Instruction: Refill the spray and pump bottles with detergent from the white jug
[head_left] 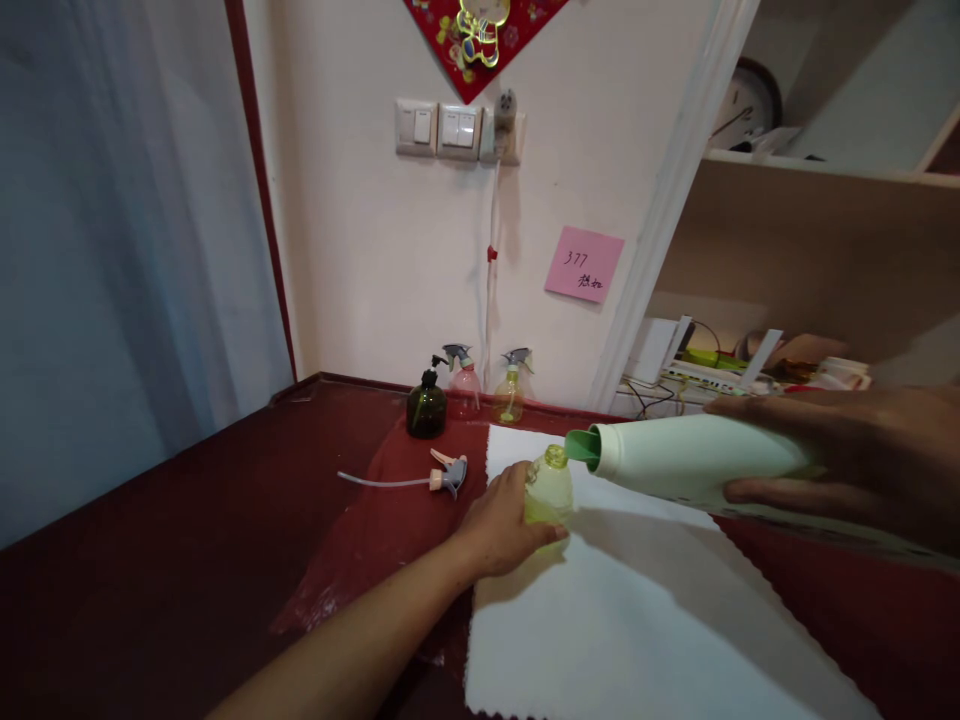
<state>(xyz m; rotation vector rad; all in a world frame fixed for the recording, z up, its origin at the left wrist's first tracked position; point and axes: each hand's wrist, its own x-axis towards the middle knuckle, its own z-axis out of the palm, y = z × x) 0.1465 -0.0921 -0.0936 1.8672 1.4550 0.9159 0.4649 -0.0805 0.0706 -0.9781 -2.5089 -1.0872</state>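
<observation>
Right hand (847, 455) nearest, fingers wrapped round a pale green bottle (697, 460) tipped sideways, spout just above the small yellow bottle (549, 488). Left hand (502, 525) grips the yellow bottle, upright on a white cloth (637, 610). Loose spray nozzle (446, 475) lies left, apart.

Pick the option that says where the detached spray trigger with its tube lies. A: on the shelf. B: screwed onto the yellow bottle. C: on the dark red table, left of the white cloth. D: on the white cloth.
C: the spray trigger lies flat on the red table, left of the white cloth, while the left hand steadies the open yellow bottle.
</observation>
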